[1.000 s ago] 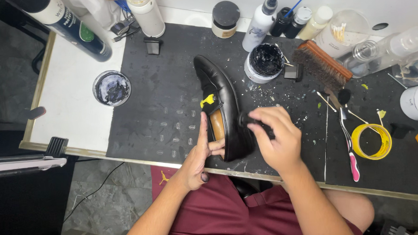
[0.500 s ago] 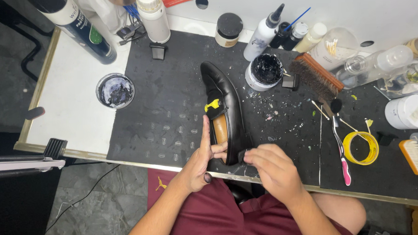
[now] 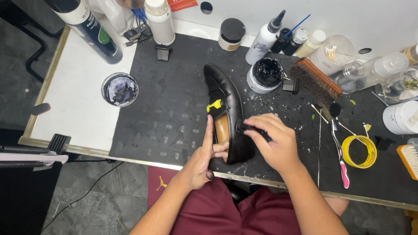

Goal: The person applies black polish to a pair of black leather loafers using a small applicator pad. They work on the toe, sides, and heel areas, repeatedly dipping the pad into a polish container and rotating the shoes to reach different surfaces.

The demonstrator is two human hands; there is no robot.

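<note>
A black leather loafer lies on its side on the dark work mat, toe pointing away from me, with a tan insole and a yellow tag showing. My left hand steadies the heel end, its fingers flat against the inner side. My right hand is closed on a small black applicator pressed against the outer side of the shoe near the heel.
An open tub of black polish stands right of the toe, a brown brush beyond it. Bottles line the back edge. A round dish of dark polish sits at left. A yellow tape roll, a toothbrush and a small brush lie at right.
My right hand dropped back to the mat's front edge half a second ago, then came forward again onto the shoe's outer side. The left hand and the shoe have stayed put.
</note>
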